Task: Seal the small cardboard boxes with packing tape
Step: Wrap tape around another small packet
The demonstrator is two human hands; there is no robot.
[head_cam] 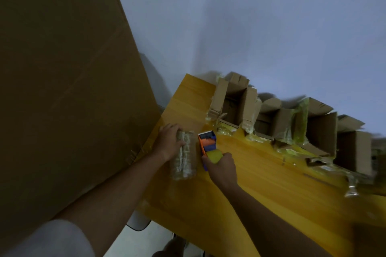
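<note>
Worktop (261, 173), yellow, abuts a pale wall; open boxes (292, 123) line its edge. Left hand (169, 141) grips a taped box (184, 156), right hand (222, 168) clenches the dispenser (207, 145).

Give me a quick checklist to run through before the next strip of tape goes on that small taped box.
1. Left hand steadies the small tape-covered cardboard box: ok.
2. Right hand grips the orange and blue tape dispenser: ok.
3. Dispenser nose against the box: cannot tell.
4. Box flaps fully closed: cannot tell, tape hides them.
5. Box sits flat on the yellow wooden table: ok.
6. Row of open brown cardboard boxes still unsealed: not ok.
</note>
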